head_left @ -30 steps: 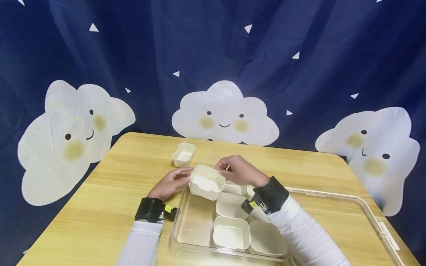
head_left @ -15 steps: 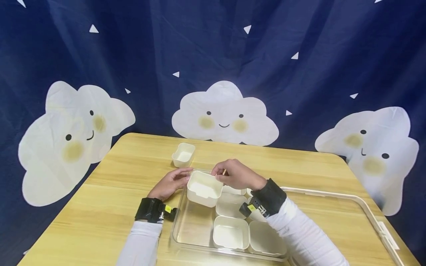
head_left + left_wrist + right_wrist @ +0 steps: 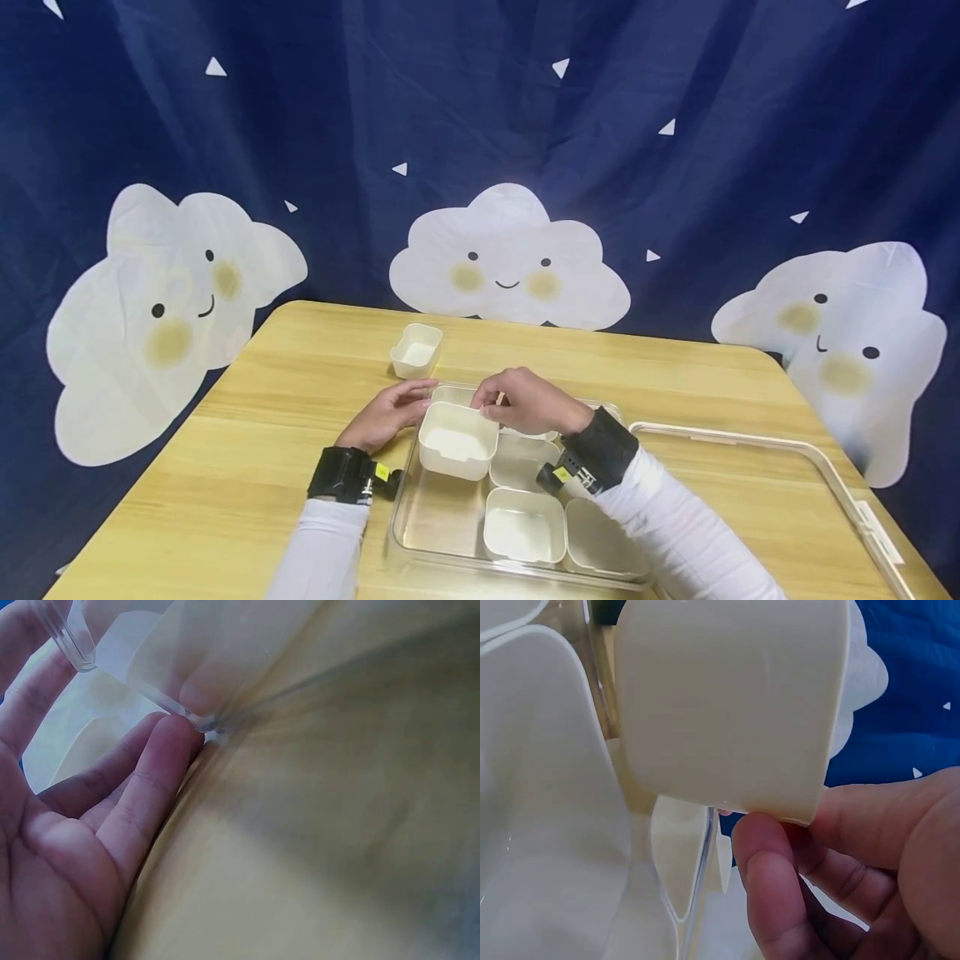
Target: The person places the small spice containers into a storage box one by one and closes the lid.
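My right hand (image 3: pixel 532 404) pinches the rim of a cream plastic storage bin (image 3: pixel 456 442) between thumb and fingers. The bin is tilted, at the left side of a clear plastic tray (image 3: pixel 442 525); in the right wrist view the bin (image 3: pixel 727 697) fills the top middle. Behind it, another cream bin (image 3: pixel 453 393) shows at the tray's back left corner. My left hand (image 3: pixel 382 417) rests against that corner from outside. In the left wrist view its fairly straight fingers (image 3: pixel 161 750) touch the clear wall (image 3: pixel 142 697).
Several cream bins stand in the tray, among them a front bin (image 3: pixel 525 525) and one under the right forearm (image 3: pixel 600 537). A small bin (image 3: pixel 417 350) stands behind the tray. A white-edged clear lid (image 3: pixel 750 437) lies right on the wooden table (image 3: pixel 225 467). Behind hangs a blue curtain (image 3: pixel 480 100).
My right hand has brought the held bin down and slightly toward me, from the tray's back left corner. A bin behind it has come into view. My left hand has stayed put.
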A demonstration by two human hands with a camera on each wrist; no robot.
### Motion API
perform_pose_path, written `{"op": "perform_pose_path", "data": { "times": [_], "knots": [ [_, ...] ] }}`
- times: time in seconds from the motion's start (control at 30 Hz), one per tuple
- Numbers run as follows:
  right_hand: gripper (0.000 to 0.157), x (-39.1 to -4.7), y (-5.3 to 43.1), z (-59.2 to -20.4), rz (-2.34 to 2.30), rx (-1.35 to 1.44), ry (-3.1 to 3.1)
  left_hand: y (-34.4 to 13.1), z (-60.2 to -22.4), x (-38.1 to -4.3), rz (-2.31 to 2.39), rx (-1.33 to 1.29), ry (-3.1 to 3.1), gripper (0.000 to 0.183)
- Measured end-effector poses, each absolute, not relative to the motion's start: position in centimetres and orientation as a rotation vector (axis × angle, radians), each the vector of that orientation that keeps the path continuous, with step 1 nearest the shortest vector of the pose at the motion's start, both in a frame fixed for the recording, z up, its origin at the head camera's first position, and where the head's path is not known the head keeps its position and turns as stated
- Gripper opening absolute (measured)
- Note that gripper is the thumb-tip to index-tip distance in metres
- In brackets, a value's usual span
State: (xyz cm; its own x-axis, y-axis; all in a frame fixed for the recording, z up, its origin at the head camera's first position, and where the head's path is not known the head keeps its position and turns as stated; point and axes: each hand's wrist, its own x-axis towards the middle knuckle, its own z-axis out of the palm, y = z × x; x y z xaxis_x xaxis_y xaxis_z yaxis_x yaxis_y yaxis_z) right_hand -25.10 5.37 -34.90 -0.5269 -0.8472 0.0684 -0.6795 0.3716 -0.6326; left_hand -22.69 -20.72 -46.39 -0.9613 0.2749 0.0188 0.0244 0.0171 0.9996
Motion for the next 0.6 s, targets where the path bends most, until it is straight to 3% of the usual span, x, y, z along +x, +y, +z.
{"op": "perform_pose_path", "data": {
  "times": [0.6],
  "knots": [
    [0.013,-25.2,4.8,-36.1,-0.81,-1.369,2.392,-20.6,-46.4,-22.9,2.056,0.295,2.12,0.046]
  ]
}}
